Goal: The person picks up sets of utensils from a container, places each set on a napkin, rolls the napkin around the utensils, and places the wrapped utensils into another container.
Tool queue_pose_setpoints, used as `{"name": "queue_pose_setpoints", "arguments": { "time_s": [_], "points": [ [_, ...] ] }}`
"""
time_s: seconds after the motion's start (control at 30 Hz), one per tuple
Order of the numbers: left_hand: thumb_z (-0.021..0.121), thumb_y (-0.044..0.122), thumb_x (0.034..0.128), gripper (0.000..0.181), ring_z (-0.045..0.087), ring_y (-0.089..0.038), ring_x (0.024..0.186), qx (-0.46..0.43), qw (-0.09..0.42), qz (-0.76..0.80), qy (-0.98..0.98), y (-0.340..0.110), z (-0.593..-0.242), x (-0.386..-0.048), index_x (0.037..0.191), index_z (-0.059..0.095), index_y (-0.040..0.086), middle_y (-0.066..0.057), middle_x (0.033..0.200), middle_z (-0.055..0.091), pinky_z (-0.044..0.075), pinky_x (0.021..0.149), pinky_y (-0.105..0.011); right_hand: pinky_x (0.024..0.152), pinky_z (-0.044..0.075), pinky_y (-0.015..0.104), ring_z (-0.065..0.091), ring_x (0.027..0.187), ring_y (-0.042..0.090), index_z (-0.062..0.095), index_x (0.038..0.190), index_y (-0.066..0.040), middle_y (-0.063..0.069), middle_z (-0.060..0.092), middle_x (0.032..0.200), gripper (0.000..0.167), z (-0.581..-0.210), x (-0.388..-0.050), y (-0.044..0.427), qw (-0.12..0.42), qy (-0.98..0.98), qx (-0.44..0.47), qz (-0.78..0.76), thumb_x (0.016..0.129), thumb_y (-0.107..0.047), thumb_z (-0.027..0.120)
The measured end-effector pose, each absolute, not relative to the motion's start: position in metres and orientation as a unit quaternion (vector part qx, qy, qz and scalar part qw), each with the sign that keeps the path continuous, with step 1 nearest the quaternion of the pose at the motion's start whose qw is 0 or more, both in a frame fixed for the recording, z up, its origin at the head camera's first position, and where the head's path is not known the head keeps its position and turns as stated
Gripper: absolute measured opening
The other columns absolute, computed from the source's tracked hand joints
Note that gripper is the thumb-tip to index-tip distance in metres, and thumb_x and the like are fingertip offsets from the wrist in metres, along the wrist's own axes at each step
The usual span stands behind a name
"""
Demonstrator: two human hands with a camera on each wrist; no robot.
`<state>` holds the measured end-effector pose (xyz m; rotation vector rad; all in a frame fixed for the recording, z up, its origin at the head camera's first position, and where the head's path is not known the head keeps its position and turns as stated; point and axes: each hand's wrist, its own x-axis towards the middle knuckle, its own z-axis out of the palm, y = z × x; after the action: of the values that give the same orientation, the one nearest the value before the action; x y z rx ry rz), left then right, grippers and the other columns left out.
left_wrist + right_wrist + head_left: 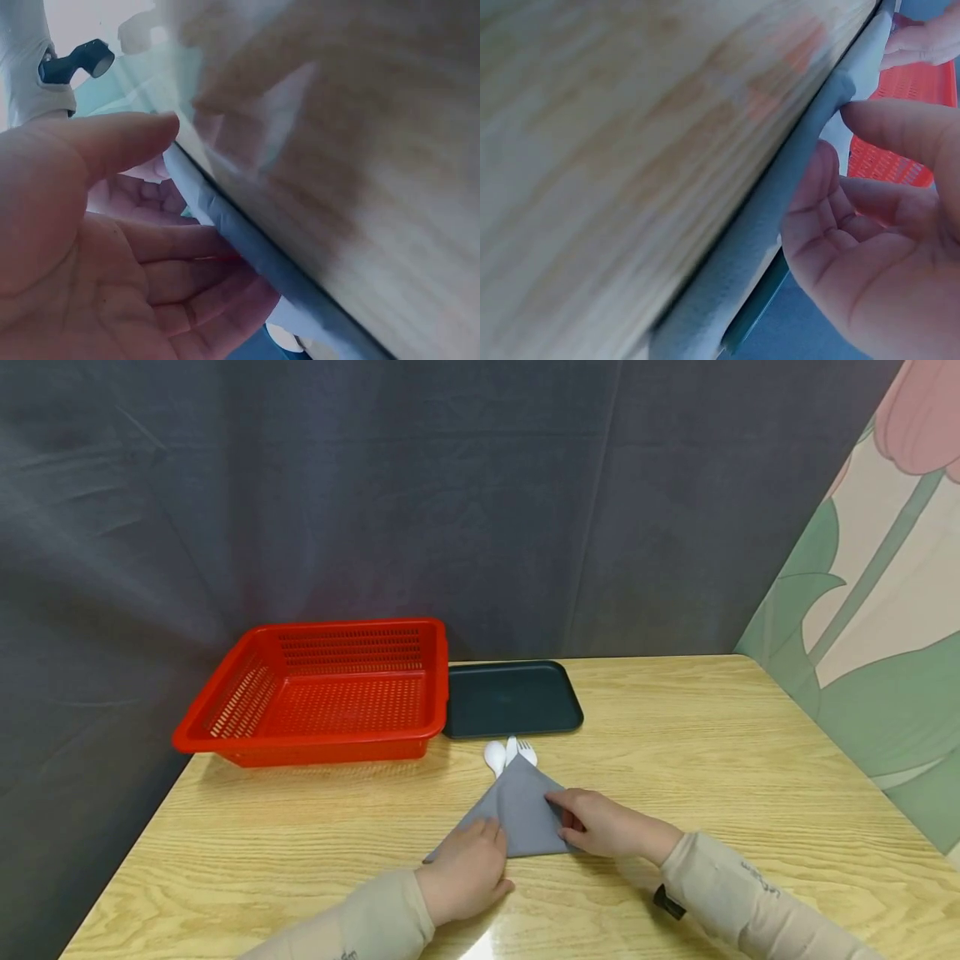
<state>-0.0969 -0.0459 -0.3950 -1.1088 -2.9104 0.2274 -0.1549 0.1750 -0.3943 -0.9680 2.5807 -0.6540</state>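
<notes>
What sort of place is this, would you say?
Probably an indoor workspace set up for tabletop demonstrations, though I can't be sure. A creased dark cloth forms the backdrop to a wood-grain table, and a large flower design shows at the right.

On the worktop, one basket, one tray, one cloth and three utensils, including one spoon and one fork, are counted.

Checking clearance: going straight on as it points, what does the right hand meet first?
The grey cloth, which the right hand touches; beyond it, possibly the white spoon, though depth is unclear.
</notes>
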Motion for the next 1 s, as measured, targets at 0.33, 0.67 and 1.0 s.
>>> {"name": "queue_pose_setpoints", "arguments": {
  "time_s": [0.33,0.67,1.0],
  "points": [
    [0.058,0.048,0.0861,0.056,0.057,-0.019,0.106,-0.348,0.026,0.086,-0.933,-0.045,-0.401,-0.093,0.119,0.060,0.002,-0.011,0.121,0.061,0.052,0.080,-0.027,0.058,0.040,0.016,0.043,0.064,-0.002,0.042,0.128,0.017,-0.004,0.052,0.074,0.052,-0.393,-0.155,0.174,0.173,0.895,-0.338,-0.234,0.086,-0.006,0.062],
    [0.052,0.038,0.0929,0.031,0.054,-0.015,0.084,-0.344,0.014,0.013,-0.939,-0.045,-0.396,-0.103,0.097,0.059,0.008,-0.007,0.100,0.061,0.048,0.076,-0.026,0.056,0.037,0.017,0.041,0.060,0.000,0.036,0.135,0.014,-0.004,0.051,0.071,0.062,-0.388,-0.165,0.172,0.204,0.892,-0.339,-0.218,0.083,-0.007,0.062],
    [0.056,0.030,0.0919,0.022,0.057,-0.013,0.075,-0.330,0.006,-0.002,-0.944,-0.039,-0.394,-0.116,0.096,0.056,0.009,-0.002,0.080,0.059,0.048,0.060,-0.024,0.055,0.037,0.017,0.043,0.058,0.002,0.027,0.141,0.011,-0.005,0.050,0.067,0.077,-0.385,-0.172,0.170,0.239,0.891,-0.313,-0.224,0.075,-0.004,0.064]
  ]
}}
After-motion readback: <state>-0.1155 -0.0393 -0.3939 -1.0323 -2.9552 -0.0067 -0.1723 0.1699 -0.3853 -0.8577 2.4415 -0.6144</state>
